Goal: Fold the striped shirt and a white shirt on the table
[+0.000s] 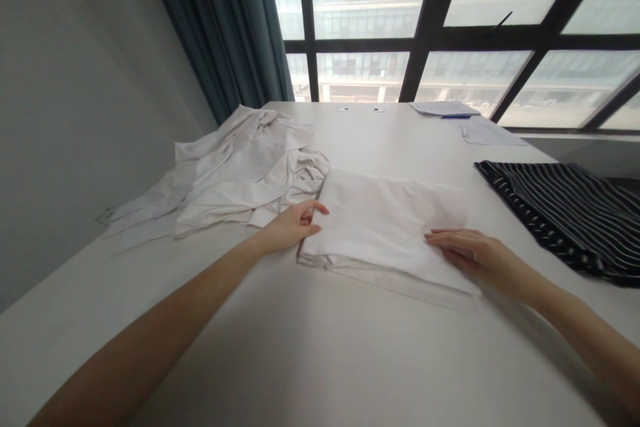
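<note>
A folded white cloth point(380, 213) lies flat in front of me, with several layers showing along its near edge. My left hand point(295, 223) is at its left edge. Thumb and index finger rest apart on the fabric there, while the other fingers curl under. On the cloth's right side lies my right hand point(465, 250), fingers stretched out and touching the top layer. Just beyond my left hand is a crumpled heap of white fabric point(240, 167), close to the folded cloth's far left corner.
A black-and-white striped cloth point(575, 213) lies at the right of the white table point(280, 347). Papers point(445, 109) and a blue pen point(455, 116) are at the far right. Behind the table are a dark-framed window point(365, 45) and a blue curtain point(235, 27); a wall point(75, 113) borders the left.
</note>
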